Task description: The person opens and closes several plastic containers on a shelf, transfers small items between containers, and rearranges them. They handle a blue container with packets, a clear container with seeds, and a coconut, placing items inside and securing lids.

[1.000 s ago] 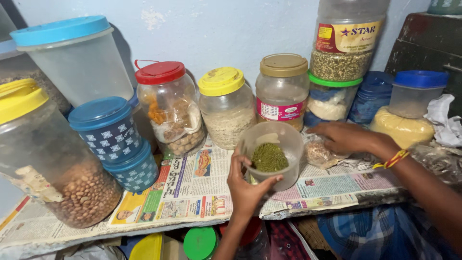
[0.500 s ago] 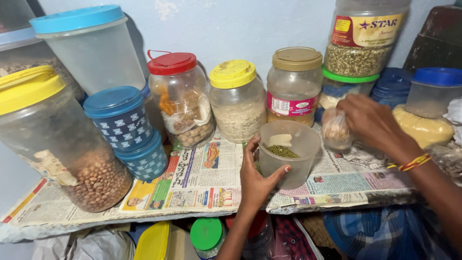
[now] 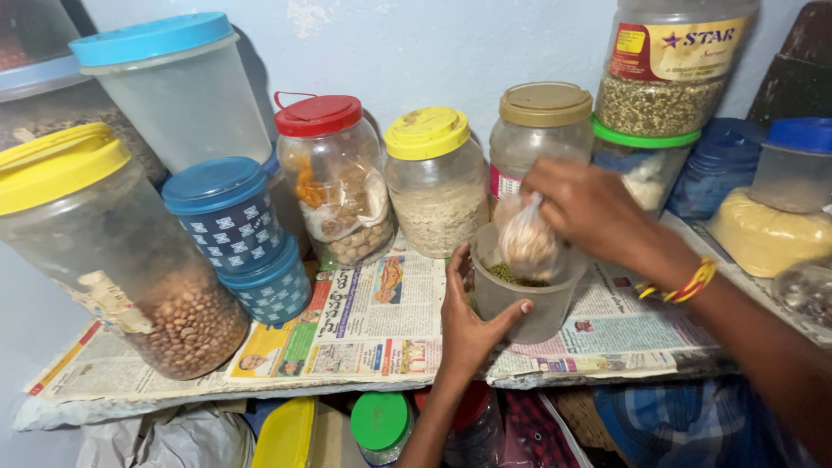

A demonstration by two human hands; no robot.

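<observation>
My left hand (image 3: pixel 470 316) grips the side of a clear plastic tub (image 3: pixel 525 297) that stands on the newspaper-lined shelf (image 3: pixel 364 321). Green grains lie in the bottom of the tub. My right hand (image 3: pixel 589 208) holds a small clear bag of pale grains (image 3: pixel 525 244) by its twisted top. The bag hangs in the mouth of the tub, just above the green grains. A red and yellow thread band circles my right wrist.
Jars line the wall: a yellow-lidded jar of beans (image 3: pixel 113 260), two stacked blue tubs (image 3: pixel 238 234), a red-lidded jar (image 3: pixel 334 178), a yellow-lidded jar (image 3: pixel 433 182), a tan-lidded jar (image 3: pixel 537 130). A big tub with a blue lid (image 3: pixel 173 87) stands behind. More lids show under the shelf.
My right hand picked up the small bag from the shelf at the right and carried it left over the tub. My left hand stayed on the tub.
</observation>
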